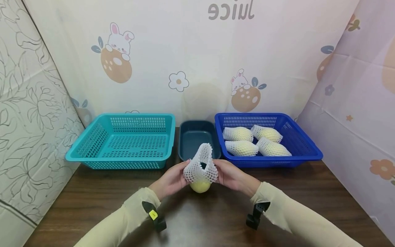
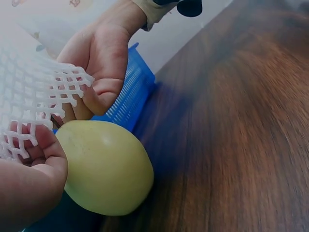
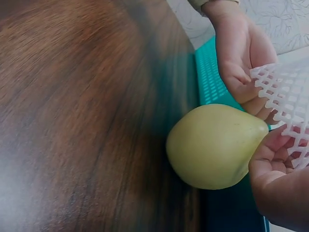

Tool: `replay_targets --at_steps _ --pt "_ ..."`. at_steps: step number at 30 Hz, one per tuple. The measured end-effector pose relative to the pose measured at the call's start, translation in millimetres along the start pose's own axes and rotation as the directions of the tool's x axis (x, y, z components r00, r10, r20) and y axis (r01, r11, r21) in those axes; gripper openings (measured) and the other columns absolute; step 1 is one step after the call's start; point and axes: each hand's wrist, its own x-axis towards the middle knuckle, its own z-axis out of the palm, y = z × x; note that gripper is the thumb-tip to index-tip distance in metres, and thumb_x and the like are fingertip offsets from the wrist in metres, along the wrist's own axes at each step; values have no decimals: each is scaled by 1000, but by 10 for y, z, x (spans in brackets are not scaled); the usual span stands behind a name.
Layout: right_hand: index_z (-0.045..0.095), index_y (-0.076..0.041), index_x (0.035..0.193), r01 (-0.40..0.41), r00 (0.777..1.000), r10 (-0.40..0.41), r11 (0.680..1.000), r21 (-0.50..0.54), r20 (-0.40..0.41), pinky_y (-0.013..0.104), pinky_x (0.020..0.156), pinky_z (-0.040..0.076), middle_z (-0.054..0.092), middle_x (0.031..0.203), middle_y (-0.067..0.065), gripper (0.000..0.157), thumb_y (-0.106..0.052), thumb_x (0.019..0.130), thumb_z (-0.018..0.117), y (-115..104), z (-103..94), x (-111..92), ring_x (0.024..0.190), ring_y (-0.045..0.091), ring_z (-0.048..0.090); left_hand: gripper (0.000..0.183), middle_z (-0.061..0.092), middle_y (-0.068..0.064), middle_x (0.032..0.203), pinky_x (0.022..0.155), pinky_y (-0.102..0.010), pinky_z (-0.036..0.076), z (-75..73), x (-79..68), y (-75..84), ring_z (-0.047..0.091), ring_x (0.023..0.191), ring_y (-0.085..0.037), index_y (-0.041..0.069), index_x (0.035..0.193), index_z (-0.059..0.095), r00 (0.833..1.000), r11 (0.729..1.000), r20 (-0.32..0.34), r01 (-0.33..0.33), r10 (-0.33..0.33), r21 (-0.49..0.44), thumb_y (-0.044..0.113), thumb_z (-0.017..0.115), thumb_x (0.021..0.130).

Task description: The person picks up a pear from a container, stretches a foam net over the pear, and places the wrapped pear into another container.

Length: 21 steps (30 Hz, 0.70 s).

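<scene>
A white foam net sleeve [image 1: 197, 169] is stretched between my two hands in front of the dark tray. My left hand [image 1: 172, 180] pinches its left edge, and my right hand [image 1: 232, 175] pinches the right edge. In the head view, a smooth pale-yellow pomelo [image 1: 200, 187] shows below the net. Both wrist views show most of this pomelo [image 2: 108, 169] bare, its narrower end [image 3: 258, 126] close to the net's rim and the fingers. Whether the fruit rests on the table cannot be told.
At the left stands a turquoise basket [image 1: 120, 160] with no fruit visible inside. A blue basket [image 1: 277, 160] on the right holds several net-wrapped pomelos [image 1: 242, 148]. Between them sits a dark blue tray [image 1: 199, 123], partly hidden by the net. All stand on a brown wooden table [image 1: 213, 223].
</scene>
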Motion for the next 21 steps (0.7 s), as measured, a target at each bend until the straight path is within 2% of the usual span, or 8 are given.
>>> replay_targets --at_steps 5,12,16,21 --pt "52 -5 124 -9 1000 9 999 -44 -5 35 85 50 65 110 7 28 -20 103 43 59 -53 29 95 15 62 45 42 -11 139 106 -39 31 -62 19 -24 44 119 -20 6 144 32 1000 999 -7 1 0 40 26 40 104" --pt "49 0 128 5 1000 -4 994 -110 10 33 83 50 64 109 6 32 -19 103 41 151 -88 42 94 16 61 44 47 -11 132 99 -35 39 -156 40 -74 47 114 -19 3 141 35 999 992 -31 -21 26 128 25 41 103" --pt "51 1 125 41 999 -39 985 -165 12 31 77 50 65 104 5 31 -17 103 39 216 -119 59 90 15 61 43 51 -9 124 93 -33 41 -198 52 -111 49 108 -17 0 139 37 998 977 -37 -36 44 208 25 40 104" --pt "58 -4 114 68 998 -70 976 -208 -3 29 69 49 65 97 3 25 -16 102 40 298 -165 93 84 14 61 43 53 -9 118 89 -33 43 -240 61 -156 53 102 -16 -3 137 37 998 958 -25 -48 58 284 24 38 104"
